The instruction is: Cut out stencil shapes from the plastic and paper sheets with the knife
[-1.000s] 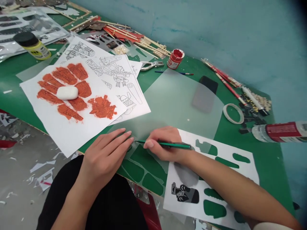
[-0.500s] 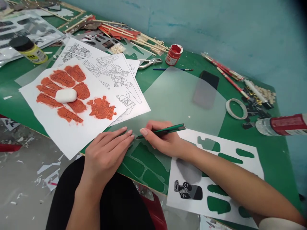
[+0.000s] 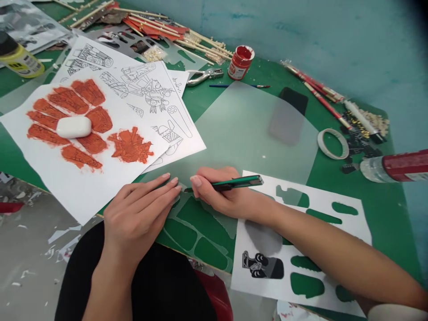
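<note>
Right hand (image 3: 219,191) grips knife (image 3: 239,182); tail now tips above three o'clock, apparently re-angling the cut. Left hand (image 3: 142,207), fingers extended, on plastic sheet (image 3: 250,129).

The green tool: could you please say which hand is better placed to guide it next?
Probably the right hand, which grips the green tool, its tip close to the translucent sheet. The left hand lies palm down beside the tip.
</note>
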Demonstrator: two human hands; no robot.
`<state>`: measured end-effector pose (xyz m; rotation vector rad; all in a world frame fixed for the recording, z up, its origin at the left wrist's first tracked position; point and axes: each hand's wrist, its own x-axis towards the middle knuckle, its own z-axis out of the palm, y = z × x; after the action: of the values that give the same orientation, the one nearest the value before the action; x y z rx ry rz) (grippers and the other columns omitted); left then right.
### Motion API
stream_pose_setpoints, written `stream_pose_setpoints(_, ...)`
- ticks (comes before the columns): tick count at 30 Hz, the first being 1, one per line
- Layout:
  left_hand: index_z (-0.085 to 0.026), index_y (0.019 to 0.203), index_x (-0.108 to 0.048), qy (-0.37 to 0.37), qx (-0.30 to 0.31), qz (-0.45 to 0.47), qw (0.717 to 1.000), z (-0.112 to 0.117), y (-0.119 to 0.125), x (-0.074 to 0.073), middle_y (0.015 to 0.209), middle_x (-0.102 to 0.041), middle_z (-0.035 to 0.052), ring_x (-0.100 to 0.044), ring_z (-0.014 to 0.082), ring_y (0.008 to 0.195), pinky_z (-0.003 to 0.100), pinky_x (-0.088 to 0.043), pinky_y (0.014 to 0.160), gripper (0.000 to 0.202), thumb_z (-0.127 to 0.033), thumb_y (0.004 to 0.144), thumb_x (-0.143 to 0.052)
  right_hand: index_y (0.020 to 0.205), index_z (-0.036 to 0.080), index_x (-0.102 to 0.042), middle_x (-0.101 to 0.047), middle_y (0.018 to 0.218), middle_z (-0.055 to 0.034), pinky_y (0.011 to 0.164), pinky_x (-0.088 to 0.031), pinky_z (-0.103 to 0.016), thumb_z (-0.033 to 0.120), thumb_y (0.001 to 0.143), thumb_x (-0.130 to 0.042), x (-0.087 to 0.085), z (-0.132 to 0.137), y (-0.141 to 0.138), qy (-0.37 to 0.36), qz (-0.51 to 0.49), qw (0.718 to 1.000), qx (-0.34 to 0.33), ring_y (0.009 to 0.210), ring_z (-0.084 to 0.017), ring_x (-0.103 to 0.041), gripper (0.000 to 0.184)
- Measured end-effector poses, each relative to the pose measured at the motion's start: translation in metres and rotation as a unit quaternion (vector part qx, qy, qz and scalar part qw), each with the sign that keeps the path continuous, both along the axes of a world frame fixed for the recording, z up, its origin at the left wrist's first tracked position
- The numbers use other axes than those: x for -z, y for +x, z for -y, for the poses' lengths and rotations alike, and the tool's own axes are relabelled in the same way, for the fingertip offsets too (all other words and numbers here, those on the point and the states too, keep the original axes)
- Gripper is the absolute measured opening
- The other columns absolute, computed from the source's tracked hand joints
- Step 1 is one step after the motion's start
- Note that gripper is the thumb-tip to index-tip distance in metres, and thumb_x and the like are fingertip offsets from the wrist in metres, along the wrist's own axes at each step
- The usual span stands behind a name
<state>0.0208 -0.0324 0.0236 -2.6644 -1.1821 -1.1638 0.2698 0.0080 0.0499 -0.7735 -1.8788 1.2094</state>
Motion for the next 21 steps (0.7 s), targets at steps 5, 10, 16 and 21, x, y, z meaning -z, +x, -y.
stream_pose_setpoints(5, -0.016, 0.131, -0.081, -0.008, 0.013, -0.012, 1.0, -0.0002, -0.0032, -0.0005, 0.125, -0.092, 0.0088, -0.089, 0.0332, 0.124, 0.044, -0.064, 0.088, 0.04, 0.007, 0.098, -0.084, 0.083, 0.021, -0.062, -0.056, 0.072, 0.0067, 0.062, -0.045, -0.023, 0.035, 0.124, -0.058, 0.0005, 0.0003, 0.0014, -0.012, -0.003, 1.0, 0.008, 0.061, -0.007, -0.046, 0.044)
stream_pose_setpoints(10, -0.013, 0.13, -0.081, -0.008, 0.016, -0.019, 1.0, 0.0006, -0.0042, -0.0018, 0.125, -0.092, 0.0112, -0.09, 0.0343, 0.121, 0.046, -0.063, 0.089, 0.04, 0.009, 0.097, -0.086, 0.08, 0.02, -0.065, -0.055, 0.066, 0.0072, 0.064, -0.048, -0.022, 0.04, 0.126, -0.058, 0.0052, -0.0003, -0.003, -0.024, -0.094, 0.994, 0.05, 0.061, -0.007, -0.052, 0.051)
stream_pose_setpoints(16, -0.013, 0.131, -0.081, -0.022, 0.013, -0.023, 0.999, 0.0033, -0.0045, -0.002, 0.128, -0.091, 0.0115, -0.089, 0.0345, 0.125, 0.047, -0.063, 0.092, 0.038, 0.008, 0.1, -0.084, 0.082, 0.02, -0.065, -0.055, 0.07, 0.0077, 0.063, -0.045, -0.021, 0.035, 0.121, -0.069, 0.0036, -0.0008, 0.0002, -0.022, -0.051, 0.998, 0.015, 0.061, -0.006, -0.048, 0.043)
stream_pose_setpoints(21, -0.013, 0.138, -0.079, -0.035, 0.014, -0.02, 0.999, 0.0041, -0.006, -0.0014, 0.132, -0.09, 0.0123, -0.088, 0.0335, 0.13, 0.046, -0.065, 0.095, 0.043, 0.009, 0.102, -0.08, 0.084, 0.021, -0.062, -0.056, 0.075, 0.0067, 0.061, -0.041, -0.022, 0.035, 0.125, -0.061, 0.0034, -0.0013, 0.0046, 0.016, -0.019, 1.0, -0.003, 0.063, -0.006, -0.045, 0.043)
